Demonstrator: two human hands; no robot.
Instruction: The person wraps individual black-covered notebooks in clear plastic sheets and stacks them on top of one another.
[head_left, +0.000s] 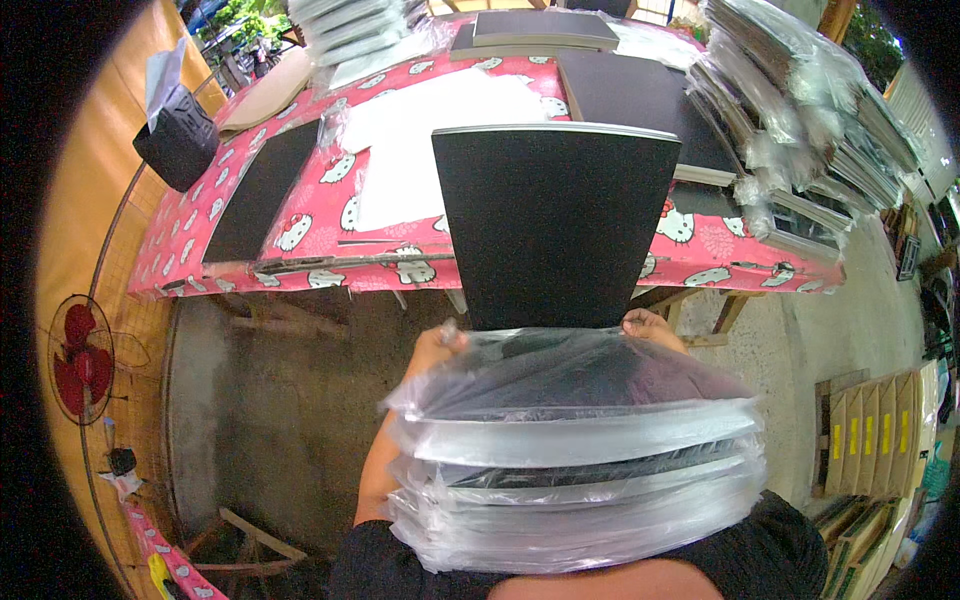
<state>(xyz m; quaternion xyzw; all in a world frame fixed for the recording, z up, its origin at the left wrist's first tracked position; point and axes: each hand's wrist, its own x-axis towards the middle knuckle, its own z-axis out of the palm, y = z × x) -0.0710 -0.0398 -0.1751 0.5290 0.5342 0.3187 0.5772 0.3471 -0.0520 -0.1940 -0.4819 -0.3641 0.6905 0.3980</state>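
Observation:
A flat black board (555, 225) with a thin white edge stands up in front of me, leaning on the near edge of the table. Its lower end meets the mouth of a clear plastic bag (590, 375); how far it goes in is hard to tell. My left hand (440, 345) pinches the bag at the board's lower left corner. At the lower right corner my right hand (652, 326) has closed fingers on the bag's edge. Below, close to my body, lies a stack of plastic-wrapped packs (580, 500), some showing dark contents. What supports this stack is hidden.
The table has a pink patterned cover (320, 215). White sheets (410, 170), a large black board (640, 100) and wrapped stacks (790, 110) lie on it. A black bin (178, 145) hangs at its left, above a red fan (82, 360). Brown cartons (875, 435) stand right.

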